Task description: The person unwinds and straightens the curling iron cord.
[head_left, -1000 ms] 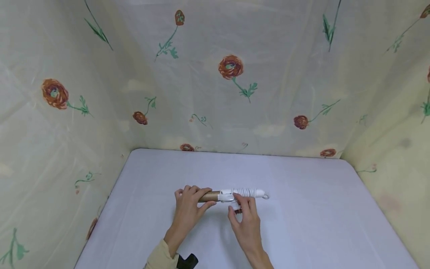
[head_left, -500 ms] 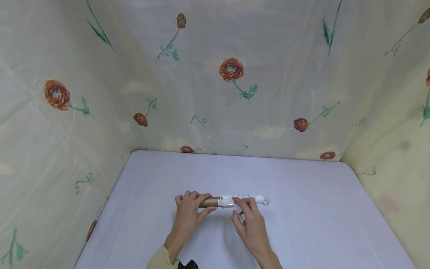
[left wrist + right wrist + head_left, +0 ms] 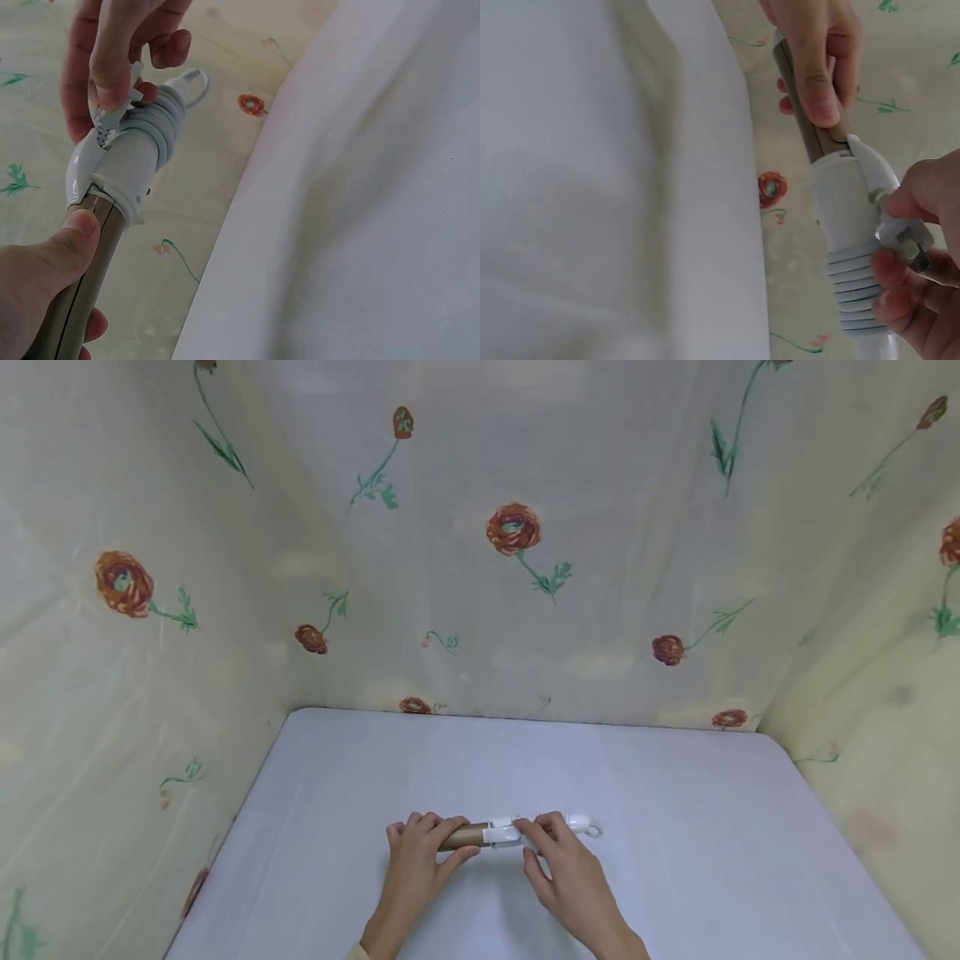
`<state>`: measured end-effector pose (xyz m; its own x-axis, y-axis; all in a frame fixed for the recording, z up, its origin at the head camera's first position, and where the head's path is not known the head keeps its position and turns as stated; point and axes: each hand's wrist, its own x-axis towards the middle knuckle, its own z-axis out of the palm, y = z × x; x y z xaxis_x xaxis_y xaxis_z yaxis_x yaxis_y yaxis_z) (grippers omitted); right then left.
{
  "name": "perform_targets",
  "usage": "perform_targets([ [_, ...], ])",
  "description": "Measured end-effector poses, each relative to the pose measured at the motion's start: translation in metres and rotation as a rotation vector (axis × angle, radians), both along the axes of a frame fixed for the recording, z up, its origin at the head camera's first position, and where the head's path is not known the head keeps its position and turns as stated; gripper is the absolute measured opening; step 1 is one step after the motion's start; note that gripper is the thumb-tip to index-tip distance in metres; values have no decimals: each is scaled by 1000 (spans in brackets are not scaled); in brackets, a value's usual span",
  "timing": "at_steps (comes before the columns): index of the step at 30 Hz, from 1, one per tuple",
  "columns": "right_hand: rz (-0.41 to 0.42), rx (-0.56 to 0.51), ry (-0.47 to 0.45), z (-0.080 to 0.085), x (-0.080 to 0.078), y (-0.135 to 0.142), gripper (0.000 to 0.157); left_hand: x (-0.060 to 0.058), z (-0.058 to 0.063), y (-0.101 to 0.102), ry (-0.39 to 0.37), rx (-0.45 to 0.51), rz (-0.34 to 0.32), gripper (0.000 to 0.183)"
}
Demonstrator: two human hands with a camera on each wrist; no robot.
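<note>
A curling iron with a bronze barrel and a white handle is held crosswise above the table. My left hand grips the barrel, thumb on the near side. Round the handle runs a grey-white cord in several tight coils. My right hand pinches a white plug at the cord's end, against the handle beside the lever. Metal prongs show on the plug in the right wrist view. A hanging loop sticks out at the handle's far right end.
A white table lies below both hands. Cream cloth with printed red flowers hangs behind the table and along both sides.
The plug has come up from below the handle to lie against it, held in my right hand. The left hand keeps its grip. The whole view has shifted slightly downward.
</note>
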<state>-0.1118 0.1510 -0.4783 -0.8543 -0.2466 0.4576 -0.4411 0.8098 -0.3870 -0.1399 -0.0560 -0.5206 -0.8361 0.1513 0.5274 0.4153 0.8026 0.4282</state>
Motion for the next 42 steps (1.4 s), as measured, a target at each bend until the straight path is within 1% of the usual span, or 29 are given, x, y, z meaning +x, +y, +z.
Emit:
perform_targets([
  [3,63,18,-43,1,6,1,33,9,-5,-2,-21,1,16,37],
  [6,117,34,-48,2,7,3,32,14,-7,-3,-41,0,24,37],
  [10,176,72,-50,8,4,8,31,15,-6,-2,-63,1,17,37],
  [12,220,98,-57,13,1,12,31,15,-5,-2,-69,-3,12,37],
  [14,254,115,-54,16,-3,16,28,16,-4,-3,-77,0,6,36],
  [18,301,110,-53,20,-9,23,28,15,-2,-4,-87,7,4,36],
  [24,307,66,-88,20,-16,26,28,10,3,-5,-67,1,9,38],
  [29,282,46,-88,22,-20,23,26,7,8,-7,-50,8,11,39],
  [33,231,32,-64,23,-21,19,24,6,10,-8,-43,16,9,40],
  [38,163,10,-18,19,-24,13,21,4,12,-10,-26,12,-3,39],
  [42,174,9,-6,16,-29,12,20,3,11,-11,-26,2,-3,41],
])
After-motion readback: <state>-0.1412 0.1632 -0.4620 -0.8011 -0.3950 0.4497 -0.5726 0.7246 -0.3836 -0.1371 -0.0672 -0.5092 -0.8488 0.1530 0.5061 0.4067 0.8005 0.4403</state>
